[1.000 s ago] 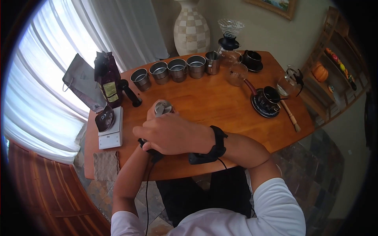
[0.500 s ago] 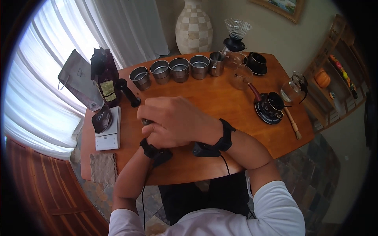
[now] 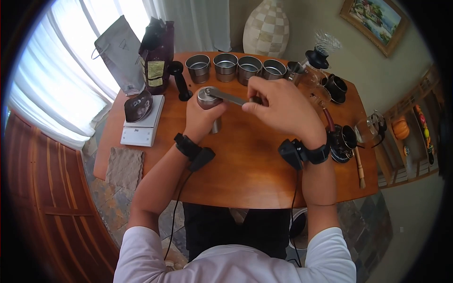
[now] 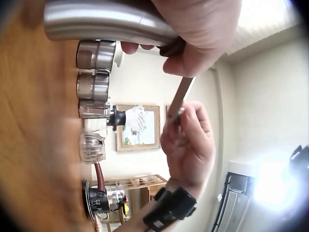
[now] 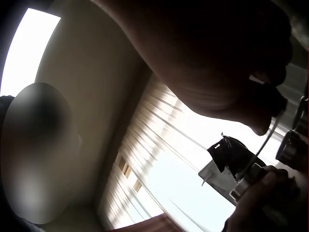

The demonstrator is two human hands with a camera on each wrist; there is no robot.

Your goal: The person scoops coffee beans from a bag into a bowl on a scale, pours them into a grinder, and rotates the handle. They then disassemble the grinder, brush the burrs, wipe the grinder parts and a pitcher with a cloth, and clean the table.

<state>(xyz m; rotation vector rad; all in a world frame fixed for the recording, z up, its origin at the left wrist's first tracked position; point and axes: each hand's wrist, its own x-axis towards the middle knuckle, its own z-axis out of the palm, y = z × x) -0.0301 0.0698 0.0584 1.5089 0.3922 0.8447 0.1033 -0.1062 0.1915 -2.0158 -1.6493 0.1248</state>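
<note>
In the head view my left hand [image 3: 200, 118] grips the steel body of a hand coffee grinder [image 3: 216, 126] above the wooden table [image 3: 250, 174]. From the grinder's lid a flat metal crank [image 3: 229, 97] reaches to the right. My right hand [image 3: 288, 108] holds the dark knob [image 3: 256, 100] at the crank's end between thumb and curled fingers. In the left wrist view the smooth steel cylinder [image 4: 106, 21] lies across the top, partly covered by my left hand. The right wrist view is dark, with the crank [image 5: 270, 135] running between both hands.
To the left are a white scale [image 3: 139, 136] bearing a dark dish [image 3: 138, 106], a cloth [image 3: 125, 167], a purple bag [image 3: 157, 59] and a black-handled tool [image 3: 180, 82]. Several steel cups [image 3: 197, 68] line the back. At right stand a black cup [image 3: 348, 137] and a brush [image 3: 360, 167].
My right hand has swung from over my left hand out to the right, with the crank now in sight. The grinder has moved forward, and the head view has shifted.
</note>
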